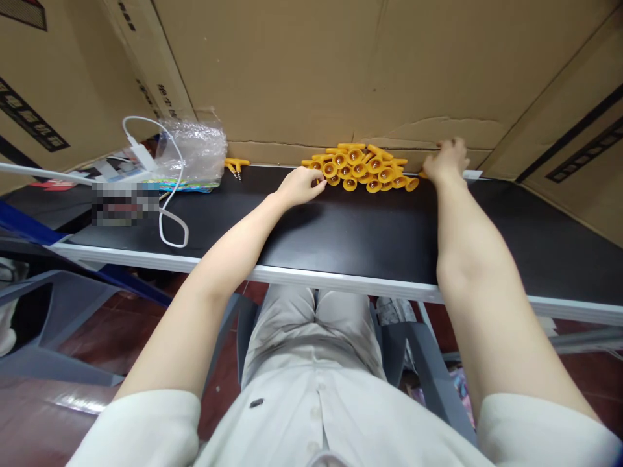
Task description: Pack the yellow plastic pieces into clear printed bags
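A stacked pile of yellow corkscrews [360, 168] with T-shaped handles and bell-shaped bodies lies at the back of the black table. My left hand [302, 186] is at the pile's left end, its fingers bent and its thumb apart from them, against the nearest pieces. To the right of the pile, my right hand [450, 159] reaches to the table's back edge with fingers spread. A small yellow part [423, 174] shows under its left side; the rest of that piece is hidden. Two more yellow handles with metal spirals [237, 167] lie farther left.
Clear plastic bags [195, 152] are stacked on the left, beside a white cable [180, 162] with a white plug. Cardboard [311, 71] walls the table's back and sides. A metal rail [335, 281] edges the black tabletop [355, 240]. A small white piece [472, 174] lies by my right hand.
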Available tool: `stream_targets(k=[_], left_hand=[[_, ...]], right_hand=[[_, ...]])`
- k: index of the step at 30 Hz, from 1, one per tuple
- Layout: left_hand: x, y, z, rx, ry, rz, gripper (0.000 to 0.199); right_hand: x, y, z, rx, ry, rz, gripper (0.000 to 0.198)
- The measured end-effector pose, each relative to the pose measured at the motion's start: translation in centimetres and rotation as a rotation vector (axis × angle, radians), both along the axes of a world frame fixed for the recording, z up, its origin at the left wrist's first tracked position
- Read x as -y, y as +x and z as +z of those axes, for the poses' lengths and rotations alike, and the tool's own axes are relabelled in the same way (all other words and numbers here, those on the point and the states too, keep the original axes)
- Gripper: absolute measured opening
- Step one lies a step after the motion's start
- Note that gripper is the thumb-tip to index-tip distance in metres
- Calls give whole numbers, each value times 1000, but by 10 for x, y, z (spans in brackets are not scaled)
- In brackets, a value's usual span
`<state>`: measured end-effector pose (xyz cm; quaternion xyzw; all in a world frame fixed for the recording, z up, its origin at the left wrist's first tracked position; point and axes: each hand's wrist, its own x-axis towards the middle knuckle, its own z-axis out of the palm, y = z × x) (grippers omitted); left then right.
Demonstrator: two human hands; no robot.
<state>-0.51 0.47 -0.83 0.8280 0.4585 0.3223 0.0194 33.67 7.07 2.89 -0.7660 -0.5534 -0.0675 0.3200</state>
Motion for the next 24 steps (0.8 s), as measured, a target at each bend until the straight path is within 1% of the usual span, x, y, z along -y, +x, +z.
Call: stream_targets(k=[1,2,4,7,9,12,17,24], left_hand=[[0,0,0,-11,1,6,24],[0,1,0,-21,2,11,23],[0,1,0,-37,5,14,23],[0,0,-1,-57,15,7,24],[0,0,-1,-63,17,6,25],[0,0,-1,-62,10,6,25],[-3,-1,-4,-58,25,3,24],[-4,-1,-4,-59,17,12,23]], right_hand=[[3,11,-10,7,-42,-56,54],[6,20,-19,31,-84,-7,58],[11,35,-33,20,-158,-9,61],[9,45,-42,-95,-269,-14,65],[5,47,-42,-99,-330,2,63],[1,48,-40,-43,-406,24,59],[6,43,-38,-2,-429,28,58],[16,29,-31,-38,-484,25,55]])
